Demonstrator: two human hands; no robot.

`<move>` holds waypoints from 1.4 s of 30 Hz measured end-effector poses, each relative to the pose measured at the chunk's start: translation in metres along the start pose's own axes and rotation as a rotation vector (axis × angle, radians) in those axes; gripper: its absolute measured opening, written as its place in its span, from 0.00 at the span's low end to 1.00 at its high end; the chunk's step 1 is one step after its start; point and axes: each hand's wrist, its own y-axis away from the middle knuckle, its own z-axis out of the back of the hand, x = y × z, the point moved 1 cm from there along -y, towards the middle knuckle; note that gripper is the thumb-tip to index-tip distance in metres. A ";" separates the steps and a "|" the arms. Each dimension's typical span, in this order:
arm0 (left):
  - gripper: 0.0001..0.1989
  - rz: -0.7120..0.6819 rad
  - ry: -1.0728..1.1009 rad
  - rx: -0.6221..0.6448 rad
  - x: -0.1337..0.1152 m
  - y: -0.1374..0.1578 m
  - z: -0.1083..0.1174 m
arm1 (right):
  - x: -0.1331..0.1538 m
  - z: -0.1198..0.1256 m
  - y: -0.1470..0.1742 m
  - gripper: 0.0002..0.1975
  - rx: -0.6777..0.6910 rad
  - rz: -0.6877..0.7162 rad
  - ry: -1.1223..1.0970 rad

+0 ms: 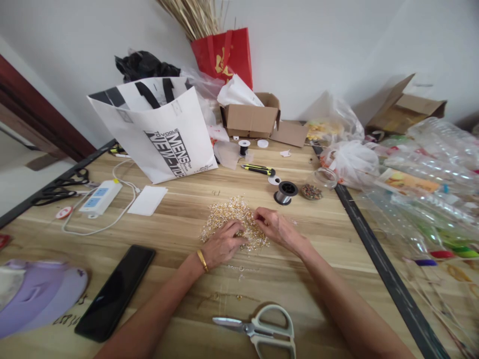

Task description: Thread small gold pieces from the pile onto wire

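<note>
A loose pile of tiny gold and silver trinkets (224, 212) lies on the wooden table, too small to identify singly. My left hand (222, 244) rests on its near side, fingers bent and apart among the pieces; a gold bracelet (202, 260) circles the wrist. At the pile's right edge, my right hand (275, 227) is closed in a pinch, and whatever it holds cannot be made out. Nearer me lie a silver chain (242, 269) and a gold chain (228, 295). Scissors (249, 327) with pale handles lie below these, between my forearms.
Beyond my right hand stand a wire spool (286, 192), a jar of small beads (312, 192) and a yellow-black cutter (258, 169). Leftward are a phone (115, 293), a power strip (101, 198) and a white bag (160, 132). Plastic bottles (419, 219) crowd the right side.
</note>
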 end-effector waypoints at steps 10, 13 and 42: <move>0.12 0.032 0.011 -0.019 0.004 0.001 -0.002 | 0.001 -0.008 0.004 0.06 0.218 0.080 0.079; 0.12 0.042 0.004 -0.021 0.006 0.002 -0.002 | 0.005 -0.011 0.005 0.06 0.248 0.098 0.113; 0.11 0.109 -0.155 0.006 -0.007 -0.023 -0.004 | -0.001 -0.007 0.003 0.07 0.330 -0.003 0.312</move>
